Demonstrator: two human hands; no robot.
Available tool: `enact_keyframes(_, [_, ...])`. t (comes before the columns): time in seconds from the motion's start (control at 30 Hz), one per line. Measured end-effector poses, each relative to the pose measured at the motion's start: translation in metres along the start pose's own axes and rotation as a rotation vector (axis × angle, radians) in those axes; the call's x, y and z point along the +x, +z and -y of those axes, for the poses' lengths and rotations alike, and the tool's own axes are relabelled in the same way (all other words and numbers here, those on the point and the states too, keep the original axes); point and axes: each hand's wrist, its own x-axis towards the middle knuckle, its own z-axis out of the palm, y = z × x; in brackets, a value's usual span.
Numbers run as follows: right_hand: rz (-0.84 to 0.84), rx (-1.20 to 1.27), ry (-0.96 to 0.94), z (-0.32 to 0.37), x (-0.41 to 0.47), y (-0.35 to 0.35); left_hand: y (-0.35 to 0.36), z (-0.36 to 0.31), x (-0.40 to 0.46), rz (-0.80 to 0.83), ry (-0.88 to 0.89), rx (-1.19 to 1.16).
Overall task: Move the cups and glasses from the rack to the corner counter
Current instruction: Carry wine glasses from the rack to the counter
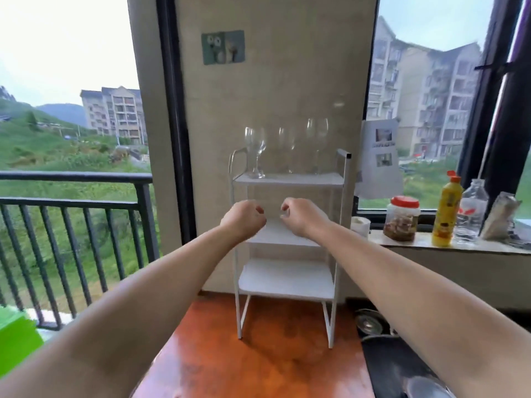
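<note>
We read no text anywhere. Paper sheet, at 2 o'clock from the rack: print blurred. Yellow bottle, at 3 o'clock: label illegible. Wall sticker, at 12 o'clock: pictures only.

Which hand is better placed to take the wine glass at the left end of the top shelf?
Probably the left hand: it hangs almost directly below the leftmost wine glass. The right hand is further toward the rack's middle. Both hold nothing.
</note>
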Motion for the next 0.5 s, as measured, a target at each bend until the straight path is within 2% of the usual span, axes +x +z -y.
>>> enact_keyframes(0.1, [-0.087,0.054,-0.003,-0.011,0.068,-0.02,-0.009,-0.006,0.073,-0.1,0.01,-0.049])
enact_keyframes(0.2, [-0.28,0.138,0.007,-0.021,0.117,-0.039,-0.013,-0.008,0.121,-0.237,0.028,-0.131])
enact_keyframes(0.3, [-0.38,0.277,0.108,-0.034,0.162,-0.05,-0.011,-0.007,0.158,-0.325,-0.02,-0.181])
enact_keyframes(0.37, [-0.398,0.445,0.258,-0.043,0.185,-0.052,-0.007,-0.003,0.176,-0.355,-0.053,-0.199])
enact_keyframes(0.5, [-0.348,0.975,0.554,-0.065,0.213,-0.047,-0.001,0.006,0.198,-0.327,-0.138,-0.269])
